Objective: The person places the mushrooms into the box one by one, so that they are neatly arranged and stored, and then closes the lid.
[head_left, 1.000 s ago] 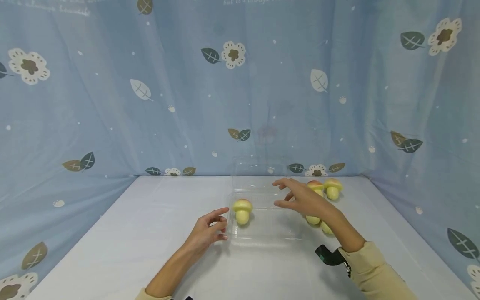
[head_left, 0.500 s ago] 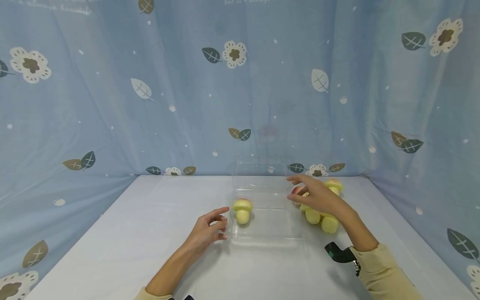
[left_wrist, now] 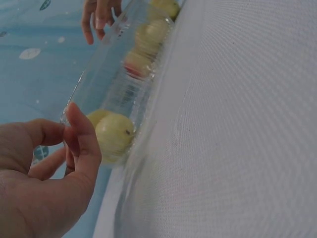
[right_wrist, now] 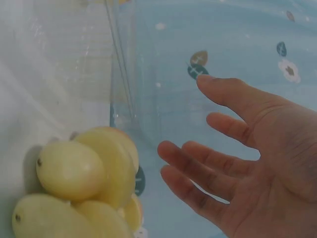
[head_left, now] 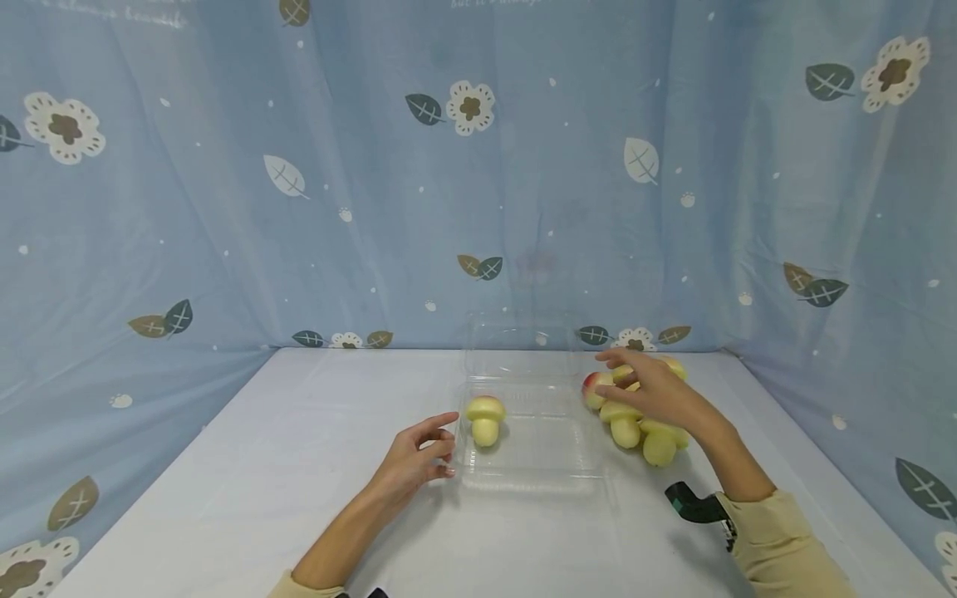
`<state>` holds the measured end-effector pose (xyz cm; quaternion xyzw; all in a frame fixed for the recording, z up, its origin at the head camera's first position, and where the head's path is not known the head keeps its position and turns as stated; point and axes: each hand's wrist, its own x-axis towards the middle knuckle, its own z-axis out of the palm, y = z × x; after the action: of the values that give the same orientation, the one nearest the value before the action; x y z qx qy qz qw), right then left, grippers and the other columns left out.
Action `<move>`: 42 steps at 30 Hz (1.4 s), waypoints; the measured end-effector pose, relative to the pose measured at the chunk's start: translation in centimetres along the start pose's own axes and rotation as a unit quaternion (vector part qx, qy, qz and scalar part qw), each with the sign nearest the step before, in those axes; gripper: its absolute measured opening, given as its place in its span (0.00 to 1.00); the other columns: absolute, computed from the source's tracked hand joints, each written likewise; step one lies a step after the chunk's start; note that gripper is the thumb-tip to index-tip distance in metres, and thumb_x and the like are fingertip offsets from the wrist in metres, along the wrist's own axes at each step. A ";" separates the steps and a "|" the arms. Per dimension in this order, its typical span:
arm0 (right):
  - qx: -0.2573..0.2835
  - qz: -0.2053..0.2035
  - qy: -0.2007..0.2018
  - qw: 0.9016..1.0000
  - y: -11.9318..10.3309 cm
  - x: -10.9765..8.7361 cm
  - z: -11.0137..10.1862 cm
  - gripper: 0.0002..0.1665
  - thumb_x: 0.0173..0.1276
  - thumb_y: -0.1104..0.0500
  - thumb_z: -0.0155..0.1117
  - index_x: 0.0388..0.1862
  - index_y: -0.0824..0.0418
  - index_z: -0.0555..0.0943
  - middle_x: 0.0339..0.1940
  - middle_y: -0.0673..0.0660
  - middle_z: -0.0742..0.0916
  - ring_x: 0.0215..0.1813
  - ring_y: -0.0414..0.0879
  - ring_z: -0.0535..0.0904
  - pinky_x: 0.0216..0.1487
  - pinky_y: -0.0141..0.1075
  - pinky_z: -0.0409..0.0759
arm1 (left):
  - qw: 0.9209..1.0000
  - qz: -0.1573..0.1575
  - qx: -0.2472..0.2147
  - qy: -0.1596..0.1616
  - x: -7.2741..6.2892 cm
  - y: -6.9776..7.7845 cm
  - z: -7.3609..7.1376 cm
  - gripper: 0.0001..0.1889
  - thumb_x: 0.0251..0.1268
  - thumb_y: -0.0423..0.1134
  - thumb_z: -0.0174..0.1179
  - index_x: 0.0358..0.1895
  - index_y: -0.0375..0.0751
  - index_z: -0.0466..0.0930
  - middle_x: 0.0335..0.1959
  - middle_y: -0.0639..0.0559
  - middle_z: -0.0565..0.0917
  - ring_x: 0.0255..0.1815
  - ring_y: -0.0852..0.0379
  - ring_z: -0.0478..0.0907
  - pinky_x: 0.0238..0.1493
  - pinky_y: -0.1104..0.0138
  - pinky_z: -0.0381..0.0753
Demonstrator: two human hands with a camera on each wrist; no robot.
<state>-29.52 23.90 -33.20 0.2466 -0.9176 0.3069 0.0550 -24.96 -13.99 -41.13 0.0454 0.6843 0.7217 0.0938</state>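
Observation:
My left hand [head_left: 414, 457] is at the left side of a clear plastic box [head_left: 534, 448]. Its index finger and thumb reach the box's edge, relaxed. Inside the box, close to those fingers, stands one yellow-green mushroom-shaped piece [head_left: 485, 428] with a reddish cap. My right hand [head_left: 658, 394] is over a cluster of similar mushroom-shaped pieces [head_left: 625, 430] at the box's right side, partly hiding them. Its fingers [right_wrist: 193, 188] are spread with nothing between them in the right wrist view. One red-tipped piece [head_left: 592, 389] shows beneath its thumb.
The box's raised clear lid [head_left: 519, 349] leans up at the back. A white-covered table [head_left: 314, 432] carries everything. A blue curtain [head_left: 374, 166] with leaf and flower prints hangs behind and along both sides.
My right hand has moved right, from above the box to over the cluster. A red-tipped piece now lies at the cluster's left. My left hand has stayed put.

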 end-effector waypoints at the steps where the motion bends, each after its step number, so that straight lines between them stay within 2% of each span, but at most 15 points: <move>1: -0.001 0.000 0.001 1.000 0.1 -0.1 -0.1 0.33 0.71 0.49 0.63 0.69 0.60 0.69 0.67 0.66 0.75 0.59 0.68 0.79 0.51 0.53 0.84 | 1.000 0.001 0.000 0.000 0.0 0.0 0.0 0.25 0.68 0.29 0.55 0.69 0.38 0.69 0.43 0.49 0.71 0.35 0.58 0.72 0.34 0.68 0.83; 9: -0.031 -0.006 0.010 0.999 0.7 -1.3 -1.0 0.33 0.68 0.47 0.65 0.66 0.62 0.71 0.61 0.66 0.80 0.53 0.62 0.82 0.46 0.49 0.86 | 1.000 0.007 0.003 -0.005 -0.1 0.0 0.0 0.26 0.68 0.29 0.56 0.70 0.37 0.68 0.43 0.50 0.71 0.34 0.58 0.72 0.34 0.68 0.83; 13: -0.051 -0.002 0.010 0.999 0.9 -2.0 -1.6 0.32 0.67 0.46 0.66 0.66 0.58 0.72 0.60 0.64 0.80 0.49 0.58 0.84 0.44 0.48 0.85 | 1.000 0.012 0.003 -0.002 -0.1 0.0 0.1 0.27 0.65 0.29 0.57 0.69 0.36 0.69 0.42 0.50 0.71 0.34 0.58 0.72 0.33 0.68 0.82; 17: -0.055 0.002 0.007 0.998 1.0 -3.0 -2.5 0.32 0.67 0.46 0.66 0.67 0.54 0.72 0.60 0.63 0.81 0.45 0.53 0.85 0.39 0.43 0.84 | 1.000 0.013 0.004 0.000 -0.1 0.0 0.0 0.27 0.66 0.29 0.56 0.69 0.36 0.69 0.42 0.50 0.71 0.34 0.58 0.72 0.33 0.68 0.82; 21: -0.070 0.010 0.009 0.997 1.0 -3.8 -3.3 0.34 0.67 0.47 0.66 0.68 0.57 0.71 0.60 0.64 0.81 0.41 0.46 0.84 0.36 0.38 0.81 | 1.000 0.012 0.006 -0.002 -0.1 0.1 0.0 0.27 0.66 0.29 0.56 0.69 0.36 0.68 0.43 0.50 0.71 0.35 0.57 0.72 0.34 0.68 0.82; 24: -0.078 0.019 0.010 0.997 1.3 -4.2 -3.6 0.34 0.67 0.47 0.67 0.66 0.60 0.72 0.59 0.65 0.81 0.39 0.45 0.84 0.35 0.38 0.81 | 1.000 0.011 0.006 -0.003 -0.1 0.1 0.0 0.27 0.66 0.29 0.56 0.69 0.36 0.68 0.43 0.50 0.71 0.35 0.58 0.72 0.34 0.68 0.82; 30: -0.074 0.037 -0.010 0.997 1.9 -5.0 -3.6 0.34 0.68 0.46 0.65 0.67 0.59 0.70 0.55 0.68 0.82 0.33 0.42 0.83 0.30 0.35 0.80 | 1.000 0.011 0.006 -0.003 0.0 0.0 0.0 0.26 0.66 0.28 0.55 0.69 0.35 0.68 0.42 0.50 0.71 0.34 0.58 0.72 0.34 0.68 0.83; 35: -0.058 0.046 -0.030 0.997 2.2 -5.4 -3.1 0.36 0.67 0.44 0.65 0.68 0.59 0.68 0.56 0.70 0.82 0.26 0.40 0.81 0.27 0.32 0.77 | 1.000 0.010 0.006 -0.003 -0.1 0.1 0.1 0.27 0.66 0.29 0.56 0.69 0.35 0.68 0.42 0.49 0.71 0.34 0.57 0.72 0.33 0.68 0.83; 42: -0.037 0.093 -0.051 0.994 2.7 -5.6 -2.6 0.36 0.67 0.44 0.66 0.69 0.56 0.67 0.59 0.72 0.79 0.22 0.44 0.80 0.23 0.34 0.77 | 1.000 0.010 0.004 -0.004 -0.2 0.1 0.1 0.26 0.67 0.28 0.54 0.70 0.35 0.67 0.42 0.49 0.71 0.34 0.58 0.72 0.33 0.68 0.82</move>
<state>-26.11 29.64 -33.99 0.1735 -0.9489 0.2634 -0.0110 -24.73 -13.90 -40.98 0.0555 0.6864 0.7196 0.0897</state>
